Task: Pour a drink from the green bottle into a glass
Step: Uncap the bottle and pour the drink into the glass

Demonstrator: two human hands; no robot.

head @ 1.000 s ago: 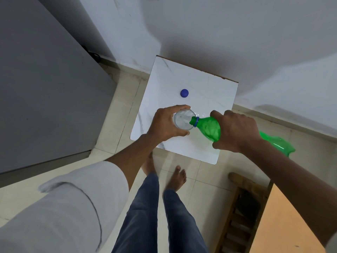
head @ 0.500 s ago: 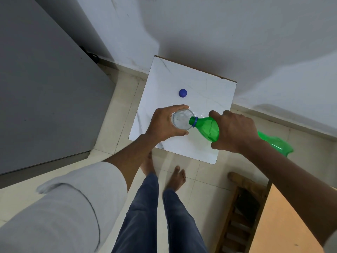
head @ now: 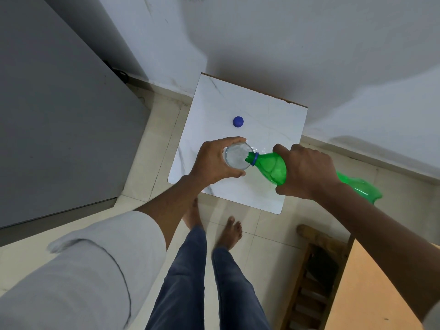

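Gripping one glass point(head: 238, 155), the left hand point(head: 215, 163) steadies it; the right hand point(head: 307, 171) clasps one tilted green bottle point(head: 273, 167); one blue cap point(head: 238, 121) lies apart.

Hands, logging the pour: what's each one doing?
Left hand: closed around the glass.
Right hand: closed around the green bottle.

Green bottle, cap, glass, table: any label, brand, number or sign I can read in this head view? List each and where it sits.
None can be read.
Green bottle: no label shows; the right hand covers its middle.
Blue cap: plain, no marking visible.
Glass in the left hand: clear, unprinted.
White table: only marble veins.
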